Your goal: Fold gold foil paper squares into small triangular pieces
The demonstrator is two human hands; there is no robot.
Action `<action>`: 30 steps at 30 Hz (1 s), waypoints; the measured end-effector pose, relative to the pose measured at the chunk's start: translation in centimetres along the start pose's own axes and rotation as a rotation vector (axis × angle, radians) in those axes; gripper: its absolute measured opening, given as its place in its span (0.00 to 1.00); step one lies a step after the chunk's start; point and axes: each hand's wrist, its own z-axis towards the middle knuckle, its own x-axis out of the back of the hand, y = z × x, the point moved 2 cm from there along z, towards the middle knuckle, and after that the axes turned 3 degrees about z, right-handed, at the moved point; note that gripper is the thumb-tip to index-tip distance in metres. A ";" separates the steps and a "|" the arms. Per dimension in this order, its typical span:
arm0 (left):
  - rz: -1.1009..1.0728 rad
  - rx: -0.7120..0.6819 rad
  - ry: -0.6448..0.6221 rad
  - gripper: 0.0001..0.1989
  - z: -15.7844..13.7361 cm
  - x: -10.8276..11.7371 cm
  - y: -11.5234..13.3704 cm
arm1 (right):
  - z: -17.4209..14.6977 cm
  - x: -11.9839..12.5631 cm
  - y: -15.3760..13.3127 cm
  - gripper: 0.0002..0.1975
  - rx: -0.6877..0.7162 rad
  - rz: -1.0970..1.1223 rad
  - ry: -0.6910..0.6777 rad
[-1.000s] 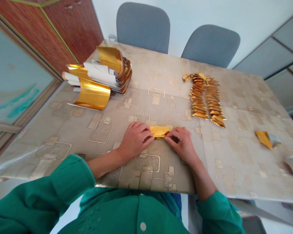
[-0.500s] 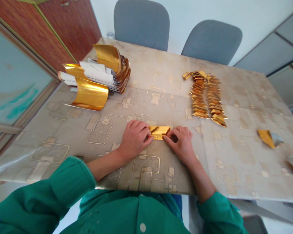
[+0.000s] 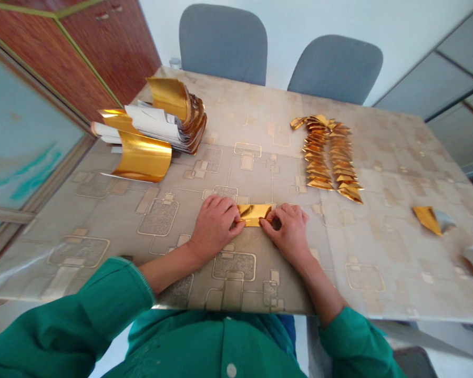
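Between my hands lies a narrow folded strip of shiny gold foil paper (image 3: 254,214), flat on the patterned tablecloth near the table's front edge. My left hand (image 3: 217,223) pinches its left end between thumb and curled fingers. At the opposite end, my right hand (image 3: 287,227) grips the paper the same way, with the thumb along the lower edge. The fingertips hide both ends of the strip.
A curled stack of gold and white paper sheets (image 3: 157,126) lies at the back left. Two rows of folded gold pieces (image 3: 327,157) stand at the back right. One gold-and-silver piece (image 3: 429,219) sits far right. Two grey chairs (image 3: 224,44) stand behind the table (image 3: 236,286).
The upper flap of the gold strip looks pressed down flatter, and the crease line across it shows less. Both hands keep their hold. The whole view has shifted slightly.
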 end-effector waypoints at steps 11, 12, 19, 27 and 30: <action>0.063 -0.399 0.103 0.13 -1.6 0.4 2.5 | 0.0 -0.2 0.0 0.10 0.013 -0.022 0.024; 0.065 -0.414 0.082 0.13 -1.8 0.2 2.9 | 0.0 -0.2 0.0 0.10 0.013 -0.027 0.023; 0.113 -0.290 -0.141 0.22 -2.1 -0.8 3.1 | 0.0 -0.1 -0.1 0.09 0.005 -0.043 0.022; 0.115 -0.322 -0.241 0.29 -2.0 -0.3 2.3 | 0.1 0.2 0.4 0.04 -0.057 0.094 -0.015; 0.119 -0.314 -0.252 0.28 -2.0 -0.2 2.4 | 0.2 0.3 1.0 0.04 -0.063 0.162 -0.007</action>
